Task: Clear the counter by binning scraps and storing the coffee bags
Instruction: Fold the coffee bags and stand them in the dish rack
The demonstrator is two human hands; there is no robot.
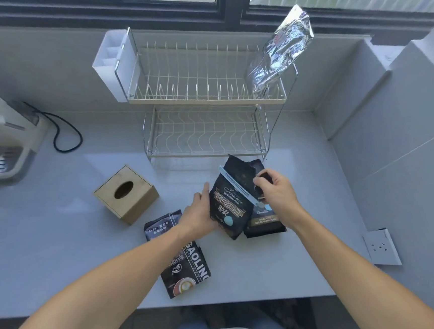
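Coffee bags sit mid-surface: nearest, a Gaolin bag lies flat under the left forearm. Beyond it the left hand grips a clipped black bag; the right hand pinches a second black bag just right. Farther, a silver bag stands on the dish rack.

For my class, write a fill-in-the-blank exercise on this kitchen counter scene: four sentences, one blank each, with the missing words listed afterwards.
1. The silver foil bag stands on the ____ tier of the dish rack.
2. The left hand and right hand hold a black coffee bag sealed with a pale blue ____.
3. The wooden tissue box sits to the ____ of the held bag.
4. The GAOLINO bag lies ____ on the counter.

Missing words: upper; clip; left; flat
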